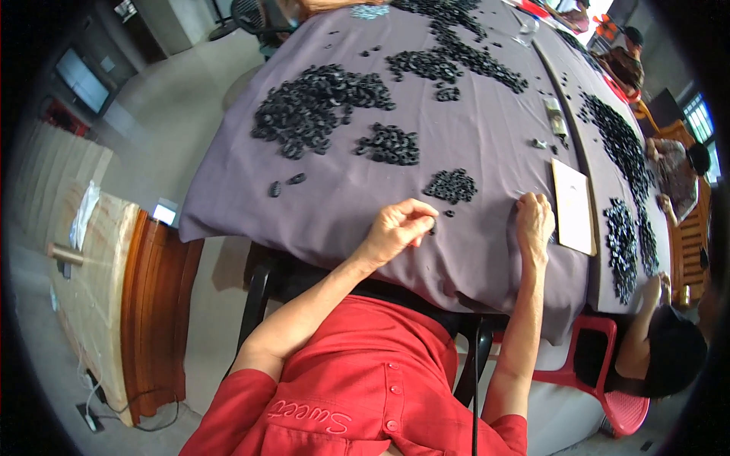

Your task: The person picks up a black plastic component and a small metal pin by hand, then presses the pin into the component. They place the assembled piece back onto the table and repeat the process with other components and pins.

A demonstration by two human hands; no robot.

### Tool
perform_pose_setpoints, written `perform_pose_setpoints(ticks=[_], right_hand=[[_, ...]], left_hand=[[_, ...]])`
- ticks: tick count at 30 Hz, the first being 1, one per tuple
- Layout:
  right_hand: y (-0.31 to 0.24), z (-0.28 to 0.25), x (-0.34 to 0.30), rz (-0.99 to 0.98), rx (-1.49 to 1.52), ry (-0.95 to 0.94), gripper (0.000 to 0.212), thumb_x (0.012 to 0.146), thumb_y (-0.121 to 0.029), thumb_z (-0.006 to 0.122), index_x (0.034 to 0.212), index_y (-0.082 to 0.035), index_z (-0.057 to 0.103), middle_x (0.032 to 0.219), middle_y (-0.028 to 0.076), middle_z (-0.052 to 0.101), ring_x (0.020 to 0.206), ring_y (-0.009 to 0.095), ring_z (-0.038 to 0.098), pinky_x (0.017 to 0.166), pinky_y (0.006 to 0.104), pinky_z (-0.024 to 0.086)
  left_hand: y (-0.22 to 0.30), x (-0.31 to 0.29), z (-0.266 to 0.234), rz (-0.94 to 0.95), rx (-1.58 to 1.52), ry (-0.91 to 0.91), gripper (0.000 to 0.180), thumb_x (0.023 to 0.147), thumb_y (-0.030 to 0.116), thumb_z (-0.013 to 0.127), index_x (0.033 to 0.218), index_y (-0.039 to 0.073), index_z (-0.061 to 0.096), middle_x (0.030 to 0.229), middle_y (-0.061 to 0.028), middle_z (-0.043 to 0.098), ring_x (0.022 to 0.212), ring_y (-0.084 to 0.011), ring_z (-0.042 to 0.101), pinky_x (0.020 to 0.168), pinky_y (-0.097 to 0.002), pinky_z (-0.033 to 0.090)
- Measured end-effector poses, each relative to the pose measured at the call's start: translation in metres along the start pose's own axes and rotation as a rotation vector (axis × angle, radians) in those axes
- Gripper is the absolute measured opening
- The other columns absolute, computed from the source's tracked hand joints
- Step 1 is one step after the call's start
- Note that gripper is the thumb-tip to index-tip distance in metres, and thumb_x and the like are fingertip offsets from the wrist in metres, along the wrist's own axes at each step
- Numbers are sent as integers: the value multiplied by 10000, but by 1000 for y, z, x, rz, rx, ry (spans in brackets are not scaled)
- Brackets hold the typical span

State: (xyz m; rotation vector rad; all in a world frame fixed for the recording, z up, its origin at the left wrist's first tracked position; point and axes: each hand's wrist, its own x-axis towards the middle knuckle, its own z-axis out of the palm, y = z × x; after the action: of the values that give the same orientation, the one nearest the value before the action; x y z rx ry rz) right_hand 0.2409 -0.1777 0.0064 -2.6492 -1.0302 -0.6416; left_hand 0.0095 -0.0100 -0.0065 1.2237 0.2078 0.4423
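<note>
My left hand [398, 230] is over the table's near edge, thumb and fingertips pinched on a small black ring-shaped part [433, 228]. To its right, my right hand [535, 222] has its fingers bent and pressed together just over the cloth. Whatever its fingertips hold is too small to make out. Between and beyond the hands lies a small pile of black rings [451, 186], with one loose ring [449, 213] on its near side. Farther left are a middle-sized pile of black parts [388, 144] and a large heap of black curved parts [312, 106].
A grey-purple cloth [228, 182] covers the table. Right of my right hand lies a pale flat board [574, 207], with a tube [556, 118] beyond it. More black heaps [622, 251] spread along the right side, where several people sit. A red plastic chair [589, 372] stands at lower right.
</note>
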Motion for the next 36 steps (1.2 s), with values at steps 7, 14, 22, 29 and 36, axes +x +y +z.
perform_pose_setpoints(ticks=[7, 14, 22, 29, 36], right_hand=[[-54, -17, -14, -78, 249, 41, 119, 824, -103, 588, 861, -40, 494, 814, 139, 547, 792, 324, 548, 682, 412, 417], [-64, -7, -39, 105, 633, 12, 99, 868, -101, 537, 885, -30, 471, 774, 174, 573, 726, 365, 568, 644, 418, 437], [-67, -12, -39, 100, 643, 1, 94, 865, -113, 547, 873, -33, 498, 756, 164, 584, 710, 345, 578, 644, 397, 444], [-64, -7, -39, 189, 704, 8, 99, 890, -136, 494, 905, -39, 504, 761, 170, 595, 727, 353, 589, 659, 418, 451], [-59, -3, -38, 188, 800, 20, 89, 879, -125, 502, 899, -38, 501, 737, 158, 592, 710, 348, 588, 648, 407, 447]], left_hand=[[16, -12, 3, -20, 241, 32, 127, 867, 100, 594, 974, 38, 622, 738, 42, 597, 571, -15, 490, 511, -174, 407], [55, -15, -66, 399, 952, 374, 91, 812, 59, 598, 883, 30, 648, 729, -57, 606, 584, -102, 526, 533, -240, 419], [61, -40, -139, 498, 1581, 601, 62, 747, 126, 648, 805, 137, 630, 826, -16, 545, 813, -249, 493, 717, -402, 379], [56, -39, -151, 467, 1512, 613, 105, 748, 95, 632, 852, 102, 622, 911, -39, 578, 869, -259, 522, 775, -389, 400], [57, -39, -143, 396, 1497, 605, 132, 786, 122, 621, 913, 88, 608, 911, -43, 589, 871, -259, 525, 777, -387, 397]])
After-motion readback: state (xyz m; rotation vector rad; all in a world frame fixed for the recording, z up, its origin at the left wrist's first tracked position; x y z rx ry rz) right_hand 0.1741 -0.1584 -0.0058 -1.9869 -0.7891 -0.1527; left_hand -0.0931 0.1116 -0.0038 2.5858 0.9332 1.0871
